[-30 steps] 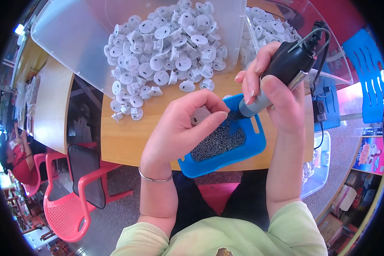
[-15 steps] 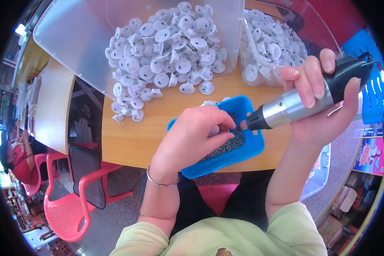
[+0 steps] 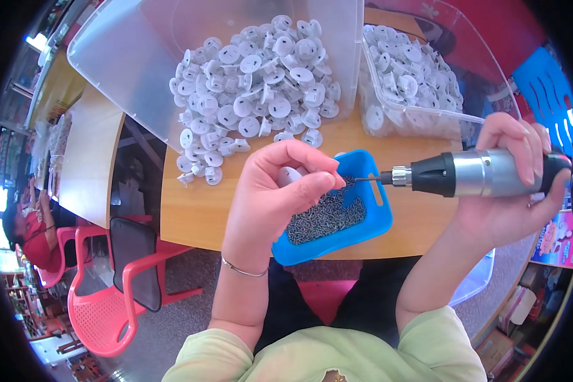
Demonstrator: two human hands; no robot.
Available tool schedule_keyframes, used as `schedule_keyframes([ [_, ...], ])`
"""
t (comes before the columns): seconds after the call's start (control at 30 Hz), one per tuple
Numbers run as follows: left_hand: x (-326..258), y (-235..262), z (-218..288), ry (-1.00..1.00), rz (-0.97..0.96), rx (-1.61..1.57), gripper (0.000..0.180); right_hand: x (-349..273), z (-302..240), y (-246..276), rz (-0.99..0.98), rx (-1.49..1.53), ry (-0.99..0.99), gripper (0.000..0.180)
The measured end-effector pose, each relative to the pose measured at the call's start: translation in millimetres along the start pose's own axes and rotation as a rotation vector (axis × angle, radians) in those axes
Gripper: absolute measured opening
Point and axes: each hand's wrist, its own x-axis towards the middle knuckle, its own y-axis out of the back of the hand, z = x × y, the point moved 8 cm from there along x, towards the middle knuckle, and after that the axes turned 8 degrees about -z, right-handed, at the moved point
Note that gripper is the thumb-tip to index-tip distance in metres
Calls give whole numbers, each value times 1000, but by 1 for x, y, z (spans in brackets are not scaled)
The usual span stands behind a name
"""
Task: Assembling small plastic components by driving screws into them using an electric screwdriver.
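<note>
Head view: left hand (image 3: pixel 270 204), fingers closed round a small white plastic part (image 3: pixel 291 174), holds it above the blue screw tray (image 3: pixel 370 224) on the bench (image 3: pixel 191 213); right hand (image 3: pixel 512 191) is wrapped round the electric screwdriver (image 3: pixel 471 173), bit level and pointing at the part, apparently just short of it. Many white parts (image 3: pixel 254 95) lie loose in the tipped clear bin (image 3: pixel 114 70) and more fill the clear tub (image 3: pixel 420 121) at right, so most work looks left. Coloured boxes (image 3: pixel 551 239) at the right rim are too blurred to describe.

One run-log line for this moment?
left hand: holds white part | right hand: grips electric screwdriver, bit at part | blue screw tray beneath
</note>
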Motion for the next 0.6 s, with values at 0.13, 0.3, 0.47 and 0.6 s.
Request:
schedule_keyframes([
  [0.13, 0, -10, -18, 56, -76, -334, 8, -7, -4, -11, -22, 27, 75, 32],
  [0.3, -3, -9, -24, 84, -56, -328, 11, -12, -3, -21, -70, 28, 96, 33],
  [0.47, -3, -6, -24, 95, -28, -321, 14, -15, 5, -20, -71, -12, 65, 32],
  [0.6, -2, -5, -25, 113, -17, -308, 14, -15, 6, -20, -65, -86, 74, 33],
])
